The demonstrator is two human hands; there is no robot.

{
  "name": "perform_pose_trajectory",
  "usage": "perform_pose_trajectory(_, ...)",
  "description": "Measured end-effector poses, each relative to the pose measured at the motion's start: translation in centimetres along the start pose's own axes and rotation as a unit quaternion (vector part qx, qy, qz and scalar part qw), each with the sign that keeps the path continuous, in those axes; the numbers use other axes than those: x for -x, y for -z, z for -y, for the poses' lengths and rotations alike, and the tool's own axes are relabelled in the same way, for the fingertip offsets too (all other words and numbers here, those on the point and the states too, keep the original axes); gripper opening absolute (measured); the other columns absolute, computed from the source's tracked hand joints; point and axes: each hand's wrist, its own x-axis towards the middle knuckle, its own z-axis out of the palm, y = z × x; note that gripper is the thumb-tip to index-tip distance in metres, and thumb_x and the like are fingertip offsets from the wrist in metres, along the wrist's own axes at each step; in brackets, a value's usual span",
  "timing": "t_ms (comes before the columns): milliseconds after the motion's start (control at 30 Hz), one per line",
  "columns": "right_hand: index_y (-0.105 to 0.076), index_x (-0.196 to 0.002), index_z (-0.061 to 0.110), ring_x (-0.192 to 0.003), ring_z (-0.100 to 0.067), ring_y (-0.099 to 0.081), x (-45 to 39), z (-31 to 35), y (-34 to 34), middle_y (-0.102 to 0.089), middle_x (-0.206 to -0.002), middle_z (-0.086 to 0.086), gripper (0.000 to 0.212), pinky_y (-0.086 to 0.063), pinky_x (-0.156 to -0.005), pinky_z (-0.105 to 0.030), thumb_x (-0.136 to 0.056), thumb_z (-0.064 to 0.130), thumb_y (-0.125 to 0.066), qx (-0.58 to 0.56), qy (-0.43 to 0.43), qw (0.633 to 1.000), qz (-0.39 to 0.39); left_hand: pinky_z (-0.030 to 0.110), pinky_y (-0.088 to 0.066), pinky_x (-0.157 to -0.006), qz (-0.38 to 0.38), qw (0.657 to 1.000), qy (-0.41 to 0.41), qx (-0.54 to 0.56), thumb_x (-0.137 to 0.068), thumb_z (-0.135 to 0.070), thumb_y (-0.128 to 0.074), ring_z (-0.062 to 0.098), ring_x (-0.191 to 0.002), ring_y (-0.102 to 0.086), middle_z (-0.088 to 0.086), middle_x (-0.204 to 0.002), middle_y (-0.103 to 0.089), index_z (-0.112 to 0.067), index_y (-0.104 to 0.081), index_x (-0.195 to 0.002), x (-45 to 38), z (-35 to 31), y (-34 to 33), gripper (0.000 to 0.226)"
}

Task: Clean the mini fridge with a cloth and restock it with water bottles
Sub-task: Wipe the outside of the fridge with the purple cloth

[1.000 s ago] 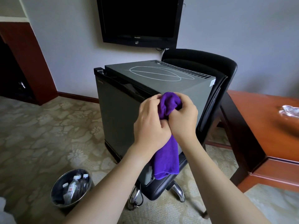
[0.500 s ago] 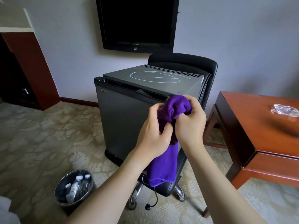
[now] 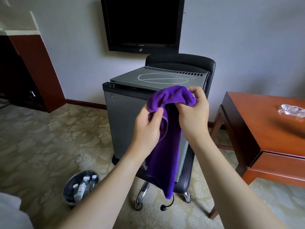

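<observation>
Apart now, both hands point(image 3: 171, 119) stretch the purple cloth point(image 3: 166, 146).

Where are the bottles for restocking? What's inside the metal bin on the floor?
The bin holds several capped water bottles standing or leaning together. Its rim and dark interior hide their lower parts and whatever lies beneath them, so an exact count isn't possible.

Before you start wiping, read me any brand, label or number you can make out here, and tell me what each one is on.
"Skyworth", likely: small lettering on the TV bottom bezel, barely legible.
Logo badge on the mini fridge door, upper left: too blurred to read.
Labels on the water bottles in the metal bin: too small to read.
White scrawl on the fridge top: a drawn loop, no letters.
</observation>
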Motion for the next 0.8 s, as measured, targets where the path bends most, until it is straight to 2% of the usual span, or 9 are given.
perform_pose_trajectory(100,-0.057,-0.084,0.021,-0.066,-0.009,-0.049,0.2,-0.5,-0.2,-0.061,-0.074,0.005,0.024,-0.044,-0.065,-0.03,-0.077,0.004,-0.072,-0.006,-0.003,1.0,0.011,0.018,-0.046,-0.078,-0.049,0.998,0.014,0.031,-0.102,-0.007,-0.053,-0.001,-0.077,-0.057,-0.015,-0.079,-0.065,-0.021,-0.067,-0.099,-0.3,-0.6,0.2,0.02)
perform_pose_trajectory(200,-0.06,-0.086,0.016,-0.071,-0.009,-0.052,0.1,-0.9,-1.1,-0.063,-0.079,0.004,0.021,-0.048,-0.068,-0.032,-0.077,0.006,-0.076,-0.04,-0.033,0.998,0.028,0.021,-0.046,-0.082,-0.073,0.996,0.029,0.037,-0.103,-0.013,-0.052,0.0,-0.081,-0.057,-0.015,-0.084,-0.066,-0.024,-0.068,-0.1,-0.9,-0.4,0.5,0.02)
perform_pose_trajectory(367,-0.067,-0.093,0.009,-0.076,-0.01,-0.058,-1.0,-1.8,-3.4,-0.068,-0.085,0.001,0.014,-0.051,-0.073,-0.03,-0.082,0.006,-0.075,-0.079,-0.056,0.993,0.067,0.024,-0.044,-0.078,-0.115,0.993,0.031,0.014,-0.104,-0.017,-0.051,-0.003,-0.074,-0.054,-0.021,-0.074,-0.063,-0.025,-0.067,-0.093,-3.4,0.7,1.8,0.021)
perform_pose_trajectory(533,-0.068,-0.092,0.013,-0.075,-0.006,-0.057,-3.7,-2.9,-6.8,-0.067,-0.082,0.006,0.011,-0.049,-0.071,-0.023,-0.085,0.004,-0.071,-0.073,-0.059,0.993,0.065,0.014,-0.043,-0.078,-0.128,0.991,0.004,-0.047,-0.104,-0.016,-0.05,-0.006,-0.079,-0.056,-0.024,-0.079,-0.064,-0.029,-0.065,-0.097,-7.2,1.5,3.0,0.022)
perform_pose_trajectory(667,-0.068,-0.092,0.014,-0.078,-0.009,-0.059,-6.1,-2.4,-9.2,-0.069,-0.085,0.004,0.012,-0.052,-0.076,-0.033,-0.084,0.005,-0.071,-0.046,-0.089,0.993,0.062,0.015,-0.044,-0.083,-0.123,0.987,0.021,-0.101,-0.104,-0.016,-0.05,-0.006,-0.086,-0.058,-0.025,-0.085,-0.065,-0.029,-0.064,-0.103,-10.1,0.9,3.9,0.019)
perform_pose_trajectory(800,-0.067,-0.093,0.015,-0.082,-0.015,-0.062,-8.5,-0.5,-11.2,-0.07,-0.089,0.001,0.015,-0.054,-0.082,-0.045,-0.083,0.004,-0.069,-0.029,-0.106,0.991,0.071,0.015,-0.044,-0.083,-0.134,0.984,0.044,-0.109,-0.104,-0.016,-0.05,-0.003,-0.088,-0.059,-0.016,-0.091,-0.066,-0.018,-0.066,-0.108,-13.1,-1.4,4.6,0.016)
